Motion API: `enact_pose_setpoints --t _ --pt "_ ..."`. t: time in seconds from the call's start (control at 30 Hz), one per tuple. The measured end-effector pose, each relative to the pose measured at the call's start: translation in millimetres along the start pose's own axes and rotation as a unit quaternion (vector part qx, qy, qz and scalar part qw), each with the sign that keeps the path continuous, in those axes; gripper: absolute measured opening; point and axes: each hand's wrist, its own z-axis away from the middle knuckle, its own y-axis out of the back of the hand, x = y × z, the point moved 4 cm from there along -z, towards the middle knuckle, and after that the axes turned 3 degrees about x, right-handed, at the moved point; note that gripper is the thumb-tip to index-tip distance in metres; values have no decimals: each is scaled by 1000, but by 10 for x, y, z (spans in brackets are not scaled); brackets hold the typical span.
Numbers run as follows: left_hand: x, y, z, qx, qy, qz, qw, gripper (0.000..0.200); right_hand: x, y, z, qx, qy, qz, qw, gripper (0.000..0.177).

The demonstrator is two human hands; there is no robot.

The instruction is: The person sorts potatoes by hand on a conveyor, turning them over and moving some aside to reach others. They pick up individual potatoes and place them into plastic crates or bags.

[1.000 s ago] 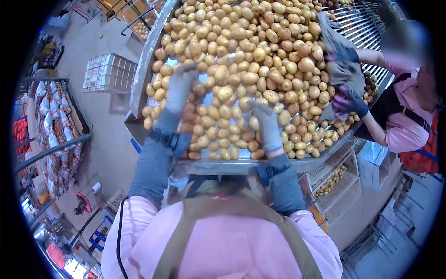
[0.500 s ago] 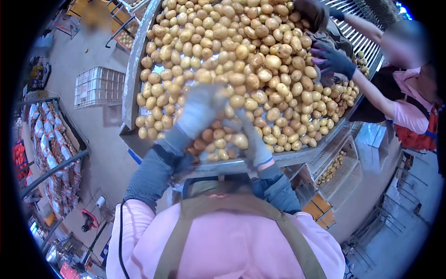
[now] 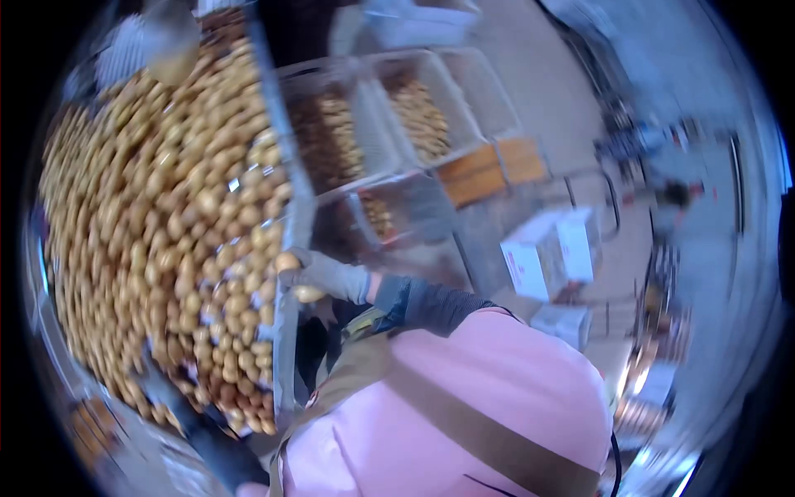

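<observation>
My right hand (image 3: 330, 276), in a pale glove, is at the metal rim (image 3: 287, 331) of the sorting table. Its fingers are closed around potatoes; one potato (image 3: 287, 262) shows at the fingertips and another potato (image 3: 309, 294) under the palm. My left hand (image 3: 157, 383), gloved and smeared by motion, reaches into the heap of potatoes (image 3: 166, 248) at the table's lower left. Its fingers cannot be made out. Yellow-brown potatoes cover the table, with small bright gaps of its surface between them near the rim.
Beyond the rim stand plastic crates; one crate (image 3: 476, 124) holds potatoes, and a nearer crate (image 3: 422, 211) holds some too. An orange-brown panel (image 3: 493, 170) lies beside them. A white box (image 3: 551, 253) with raised flaps stands farther right. A blurred person (image 3: 172, 41) is at the table's far end.
My view has swung sharply to the right, bringing the crates and box into sight. My right hand has moved from among the potatoes to the rim, with potatoes in it.
</observation>
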Motion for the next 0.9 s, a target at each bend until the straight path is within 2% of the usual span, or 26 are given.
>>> enact_pose_setpoints --t 0.03,0.07,0.1,0.13,0.2,0.27,0.3,0.33,0.4,0.43,0.5,0.53,0.57,0.63,0.7,0.73,0.77,0.8,0.83,0.9 --pt "696 72 312 32 -29 -171 984 41 -2 309 137 71 -39 -93 992 27" --pt "672 -101 535 17 -24 -90 995 34 -176 631 355 162 -26 -158 974 24" --pt "646 -266 760 3 -17 -7 1000 27 -150 997 549 262 -6 -170 950 20" --pt "620 -429 986 -11 -8 73 997 22 -163 1429 723 326 68 -188 924 20" --pt "1484 -1015 1454 -98 88 198 971 25 -184 2261 1111 435 222 -192 851 20" --pt "2357 -1462 1811 -195 143 270 932 31 -678 3078 1534 526 248 -65 811 29" --pt "2777 -1625 1953 -239 147 282 917 34 -954 3414 1806 561 226 72 793 45" --pt "3232 -1764 2086 -309 101 267 907 31 -1053 3867 1921 602 162 30 782 45" --pt "3561 -2002 2273 -357 22 222 907 32 -1070 4432 2074 632 82 -9 770 48" --pt "3724 -2112 2370 -376 -20 201 904 34 -879 4639 2024 614 144 -82 772 42" --pt "3836 -2269 2390 -426 -47 188 884 41 -840 3962 1942 469 175 -22 866 27" --pt "3808 -2320 2419 -455 -58 161 874 46 -825 3597 1910 391 192 5 900 28" --pt "3823 -2331 2483 -487 18 191 852 50 -582 3353 1690 311 152 -59 936 28" --pt "3868 -2273 2584 -469 96 204 854 49 -85 2845 1285 160 35 -169 972 30" --pt "3795 -2285 2606 -469 183 272 820 50 -540 2712 1068 151 8 8 988 31" --pt "3621 -2296 2576 -463 228 322 793 50 -1028 2887 887 194 70 94 974 29" --pt "3509 -2254 2567 -457 272 370 762 51 -1515 3060 715 247 123 184 944 29" --pt "3540 -2224 2554 -453 290 382 752 50 -2025 3463 482 276 160 289 903 31" --pt "3614 -2223 2538 -450 308 395 740 50 -2538 3850 260 314 189 390 845 35" --pt "3705 -2191 2569 -457 316 433 710 51 -3236 4557 -93 335 242 150 898 36"
